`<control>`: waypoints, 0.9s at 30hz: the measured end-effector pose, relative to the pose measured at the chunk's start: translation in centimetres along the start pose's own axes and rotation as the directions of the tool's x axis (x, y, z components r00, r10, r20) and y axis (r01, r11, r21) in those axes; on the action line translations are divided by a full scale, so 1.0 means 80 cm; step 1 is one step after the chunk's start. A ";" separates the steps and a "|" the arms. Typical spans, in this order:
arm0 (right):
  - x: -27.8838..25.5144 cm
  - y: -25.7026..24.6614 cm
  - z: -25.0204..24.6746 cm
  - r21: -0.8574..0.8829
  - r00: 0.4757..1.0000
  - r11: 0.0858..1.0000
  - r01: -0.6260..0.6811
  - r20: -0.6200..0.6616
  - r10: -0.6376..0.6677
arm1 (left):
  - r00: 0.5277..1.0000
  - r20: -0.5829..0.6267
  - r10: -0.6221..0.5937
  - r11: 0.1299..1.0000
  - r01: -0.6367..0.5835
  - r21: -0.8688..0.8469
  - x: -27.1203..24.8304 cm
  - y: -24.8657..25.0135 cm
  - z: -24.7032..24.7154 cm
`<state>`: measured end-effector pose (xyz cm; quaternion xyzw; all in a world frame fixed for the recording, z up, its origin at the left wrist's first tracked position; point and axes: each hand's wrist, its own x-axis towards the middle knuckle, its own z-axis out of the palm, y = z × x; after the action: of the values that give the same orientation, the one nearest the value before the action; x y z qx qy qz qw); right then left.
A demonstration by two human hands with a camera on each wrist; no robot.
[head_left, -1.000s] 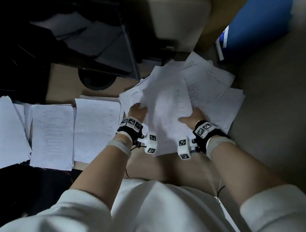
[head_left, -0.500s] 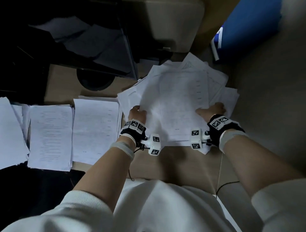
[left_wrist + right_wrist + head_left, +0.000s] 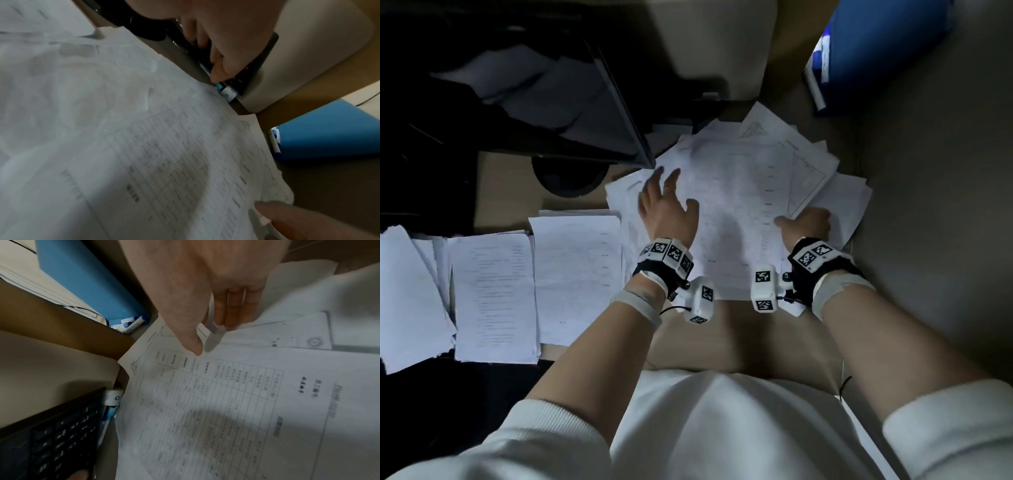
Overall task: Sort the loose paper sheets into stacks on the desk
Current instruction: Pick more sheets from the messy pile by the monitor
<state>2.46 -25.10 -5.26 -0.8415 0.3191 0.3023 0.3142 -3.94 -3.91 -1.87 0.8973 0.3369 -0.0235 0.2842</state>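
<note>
A messy pile of loose printed sheets (image 3: pixel 739 192) lies on the desk in front of me. My left hand (image 3: pixel 667 205) hovers flat over the pile's left side with fingers spread; its thumb (image 3: pixel 298 222) lies on the paper and it holds nothing. My right hand (image 3: pixel 804 222) grips the right edge of the top sheet, a printed table form (image 3: pixel 226 402). Its thumb (image 3: pixel 195 344) presses on top and the curled fingers (image 3: pixel 232 309) go under the paper. Three sorted stacks lie side by side at the left: (image 3: pixel 575 274), (image 3: pixel 493 294), (image 3: pixel 407 298).
A dark monitor (image 3: pixel 551 102) on a round base (image 3: pixel 568 178) stands behind the stacks. A black keyboard (image 3: pixel 51 434) and a pen (image 3: pixel 109 417) lie at the pile's far edge. A blue box (image 3: pixel 876 44) with markers (image 3: pixel 131 322) sits at the back right.
My left hand let go of the pile's near-left edge and reached forward over it with fingers spread. My right hand slid right along the pile, and the sheets drew closer together.
</note>
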 end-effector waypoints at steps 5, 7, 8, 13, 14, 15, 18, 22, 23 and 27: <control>-0.004 -0.008 -0.001 -0.018 0.996 0.999 0.037 0.082 -0.035 | 0.840 0.420 -0.343 0.923 0.384 -0.015 0.021 0.006 0.012; 0.003 -0.001 0.004 -0.032 0.989 0.998 0.046 0.139 -0.041 | 0.791 0.492 -0.364 0.897 0.440 -0.044 0.021 0.008 0.019; 0.005 0.001 0.006 -0.009 0.988 0.999 0.037 0.148 -0.035 | 0.768 0.529 -0.362 0.885 0.462 -0.065 0.019 0.012 0.020; -0.007 0.002 0.001 0.100 0.983 0.995 -0.027 0.183 0.009 | 0.802 0.541 -0.253 0.924 0.366 -0.109 -0.006 0.014 0.021; -0.008 0.007 -0.002 0.080 0.978 0.997 -0.022 0.207 0.005 | 0.814 0.524 -0.251 0.907 0.387 -0.167 -0.012 0.007 0.022; -0.009 0.013 -0.006 0.050 0.975 0.999 -0.007 0.222 -0.005 | 0.811 0.523 -0.263 0.873 0.431 -0.230 -0.020 0.002 0.019; -0.014 0.029 -0.014 0.089 0.990 0.996 -0.004 0.142 -0.009 | 0.756 0.522 -0.394 0.696 0.617 -0.368 -0.033 -0.023 0.015; -0.023 0.041 -0.024 0.104 0.994 0.990 -0.098 -0.029 0.101 | 0.662 0.585 -0.469 0.461 0.748 -0.477 -0.046 -0.042 0.008; -0.027 0.040 -0.025 0.070 0.995 0.993 -0.091 -0.033 0.094 | 0.652 0.599 -0.465 0.463 0.756 -0.463 -0.049 -0.044 0.005; -0.029 0.036 -0.008 0.014 0.995 0.997 -0.081 0.062 0.080 | 0.697 0.603 -0.389 0.667 0.665 -0.338 -0.055 -0.051 0.001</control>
<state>-0.83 -26.49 -4.15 -0.8155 0.3456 0.3378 0.3185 -9.88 -4.08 -2.95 0.6025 0.5009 -0.2355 0.5750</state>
